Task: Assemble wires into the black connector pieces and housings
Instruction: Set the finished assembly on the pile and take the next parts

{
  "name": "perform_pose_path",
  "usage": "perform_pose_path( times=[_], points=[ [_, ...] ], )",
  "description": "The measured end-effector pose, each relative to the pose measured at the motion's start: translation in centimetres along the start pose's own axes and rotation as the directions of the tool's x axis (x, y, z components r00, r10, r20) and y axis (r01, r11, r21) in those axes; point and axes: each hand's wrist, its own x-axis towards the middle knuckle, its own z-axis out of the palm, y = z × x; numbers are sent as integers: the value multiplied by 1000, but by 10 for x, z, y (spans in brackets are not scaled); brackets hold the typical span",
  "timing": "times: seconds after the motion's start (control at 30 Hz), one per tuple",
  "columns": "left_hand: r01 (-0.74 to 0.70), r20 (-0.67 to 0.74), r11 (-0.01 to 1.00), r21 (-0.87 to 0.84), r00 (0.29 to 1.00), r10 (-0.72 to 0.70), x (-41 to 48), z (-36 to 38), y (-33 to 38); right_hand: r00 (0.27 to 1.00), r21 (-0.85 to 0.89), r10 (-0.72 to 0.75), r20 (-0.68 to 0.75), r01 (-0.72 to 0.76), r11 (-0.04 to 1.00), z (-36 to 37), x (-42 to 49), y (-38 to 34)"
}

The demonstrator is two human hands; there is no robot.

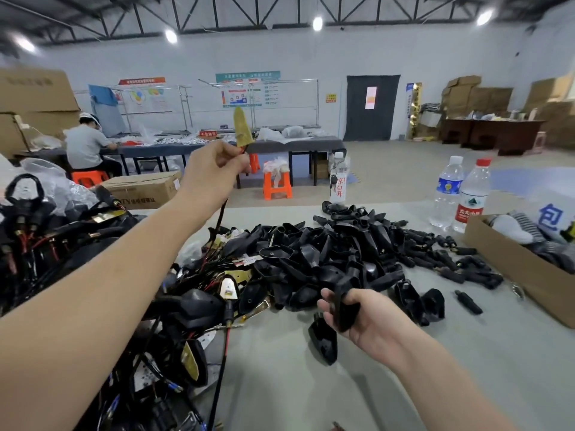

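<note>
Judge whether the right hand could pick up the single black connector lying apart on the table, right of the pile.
Probably not yet: the right hand grips a black housing, so its fingers are busy. The way looks free, though: the connector lies alone on the table with nothing over it.

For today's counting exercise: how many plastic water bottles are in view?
3. Bottle with red characters at the table's far edge; blue-labelled bottle and red-capped bottle side by side right, by the cardboard box. Others may be hidden.
</note>
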Motion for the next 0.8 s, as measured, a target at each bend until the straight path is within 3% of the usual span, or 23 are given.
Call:
perform_pose_path(
  times=[0.1,0.2,0.27,0.3,0.4,0.5,0.57,0.67,0.8],
  points=[
    [15,-65,994,-105,998,-21,-9,-5,0,1000,5,-21,8,21,1000,-2,-8,3],
    [31,22,990,141,999,-35,-18,-11,-19,999,-29,-35,1,35,999,-8,-14,7],
    [142,96,940,309,979,-179,-27,-15,-41,1000,-58,-28,-1,28,998,-13,-19,11],
    [214,109,929,300,960,-257,-30,-17,-51,1000,-71,-27,-6,27,997,-14,-21,13],
    [298,136,935,190,936,-326,-36,-20,-59,999,-92,-20,-35,17,996,-17,-21,20],
    [158,117,983,88,979,-168,-23,-25,-33,999,-90,-4,-49,0,996,-15,-18,25],
    [48,-39,991,-127,998,-54,-10,-30,-2,999,-84,7,-35,-9,996,-12,-15,27],
    [-53,-208,894,-444,977,-45,-1,-29,44,1000,-51,16,7,-15,999,-8,-11,28],
    [45,-80,746,-665,988,-131,-34,-7,58,1000,-26,-11,-9,11,1000,-8,-10,28]
  ],
)
